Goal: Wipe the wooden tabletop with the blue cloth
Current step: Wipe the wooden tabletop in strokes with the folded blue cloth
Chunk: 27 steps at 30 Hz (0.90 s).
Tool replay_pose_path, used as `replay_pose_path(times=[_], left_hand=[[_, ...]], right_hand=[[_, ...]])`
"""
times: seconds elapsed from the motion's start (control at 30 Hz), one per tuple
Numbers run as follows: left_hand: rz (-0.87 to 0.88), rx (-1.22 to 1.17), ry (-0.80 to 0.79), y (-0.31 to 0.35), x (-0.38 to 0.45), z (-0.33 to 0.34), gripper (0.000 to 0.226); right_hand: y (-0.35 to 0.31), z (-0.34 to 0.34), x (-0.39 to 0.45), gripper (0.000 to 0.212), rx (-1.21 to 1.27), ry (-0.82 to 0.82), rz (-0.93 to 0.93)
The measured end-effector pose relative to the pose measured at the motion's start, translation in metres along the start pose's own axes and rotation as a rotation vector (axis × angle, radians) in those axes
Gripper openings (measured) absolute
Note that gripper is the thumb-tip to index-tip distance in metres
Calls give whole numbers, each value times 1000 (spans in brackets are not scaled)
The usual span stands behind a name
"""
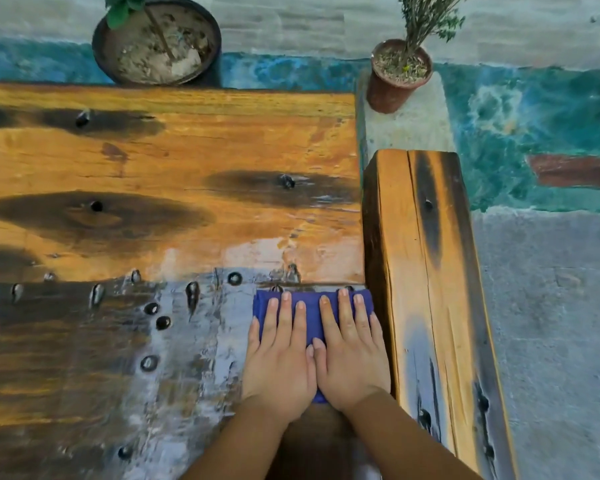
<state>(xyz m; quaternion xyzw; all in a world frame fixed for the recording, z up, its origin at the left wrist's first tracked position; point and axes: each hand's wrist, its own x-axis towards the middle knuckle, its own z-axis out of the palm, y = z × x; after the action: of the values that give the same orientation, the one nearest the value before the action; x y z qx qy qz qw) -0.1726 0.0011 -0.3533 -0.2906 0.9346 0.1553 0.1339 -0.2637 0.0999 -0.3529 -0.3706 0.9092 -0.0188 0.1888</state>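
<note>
A folded blue cloth [311,308] lies flat on the wooden tabletop [174,154], close to the table's right edge. My left hand [280,355] and my right hand [350,351] lie side by side on the cloth, palms down, fingers straight and pressing it onto the wood. Most of the cloth is hidden under the hands; its far edge shows beyond the fingertips. The wood around the cloth looks wet and shiny, with dark burn marks and metal bolt heads.
A wooden bench [426,271] runs along the table's right side, just beside the cloth. A large dark pot [156,39] stands beyond the table's far edge. A small clay pot with a plant [397,77] sits on a concrete ledge at the far right.
</note>
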Motion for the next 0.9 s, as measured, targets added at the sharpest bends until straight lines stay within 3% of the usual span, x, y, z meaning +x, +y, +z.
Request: replay_pose_path(times=[0.9], left_hand=[[75, 83, 302, -23, 369, -130, 64]], right_hand=[[21, -124, 373, 62, 16, 250, -18]])
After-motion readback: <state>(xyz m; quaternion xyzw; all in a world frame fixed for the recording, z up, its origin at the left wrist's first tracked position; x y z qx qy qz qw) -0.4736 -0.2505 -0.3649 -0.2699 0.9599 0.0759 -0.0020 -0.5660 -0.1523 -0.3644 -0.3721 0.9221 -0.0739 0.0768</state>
